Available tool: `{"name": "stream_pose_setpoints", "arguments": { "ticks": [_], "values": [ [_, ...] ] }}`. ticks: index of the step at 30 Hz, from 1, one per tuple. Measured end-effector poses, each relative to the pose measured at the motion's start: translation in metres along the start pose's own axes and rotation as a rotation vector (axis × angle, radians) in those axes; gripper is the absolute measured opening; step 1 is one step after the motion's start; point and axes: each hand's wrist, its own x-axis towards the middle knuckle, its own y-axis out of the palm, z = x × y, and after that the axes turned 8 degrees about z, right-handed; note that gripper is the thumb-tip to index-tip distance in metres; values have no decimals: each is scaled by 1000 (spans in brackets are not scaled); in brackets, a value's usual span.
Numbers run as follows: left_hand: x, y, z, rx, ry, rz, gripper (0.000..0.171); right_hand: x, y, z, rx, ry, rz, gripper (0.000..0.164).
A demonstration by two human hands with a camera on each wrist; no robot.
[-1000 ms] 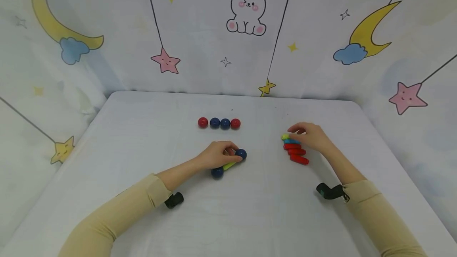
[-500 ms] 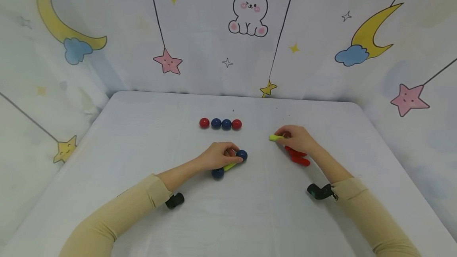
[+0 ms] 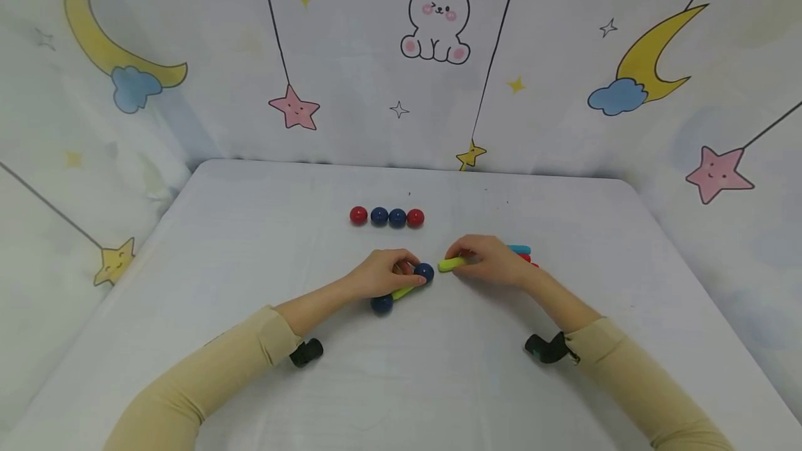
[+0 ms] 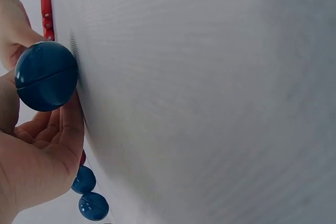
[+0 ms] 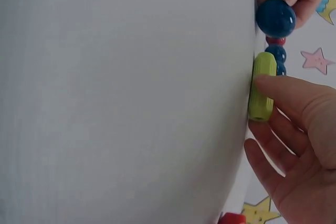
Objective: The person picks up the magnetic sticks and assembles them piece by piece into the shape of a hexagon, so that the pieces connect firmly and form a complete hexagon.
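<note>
My left hand (image 3: 381, 274) pinches a dark blue ball (image 3: 424, 272) between thumb and fingers. From that ball a yellow-green rod (image 3: 403, 292) runs to a second blue ball (image 3: 381, 304), partly behind the hand. The right hand (image 3: 491, 260) pinches another yellow-green rod (image 5: 262, 95), its far end pointing toward the gripped blue ball (image 5: 276, 18). A small gap separates rod and ball in the head view. Up close, the left wrist view shows one blue ball (image 4: 46, 76) in front of the left fingers.
Beyond the hands, a red ball (image 3: 358, 216), two blue balls (image 3: 388, 217) and another red ball (image 3: 415, 218) form a row. Behind the right hand lie a light blue rod (image 3: 519, 249) and red rods (image 3: 525, 257), partly hidden. A patterned cloth (image 3: 351, 40) hangs behind the table.
My right hand has picked a yellow-green rod off the pile of rods and carried it left, toward the blue ball. The left hand has stayed in place.
</note>
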Motion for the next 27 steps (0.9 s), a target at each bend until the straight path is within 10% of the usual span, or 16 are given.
{"name": "stream_pose_setpoints", "arguments": {
  "ticks": [27],
  "values": [
    [-8,-3,2,60,23,-38,32,18,9,18,74,-75,84,24]
  ]
}}
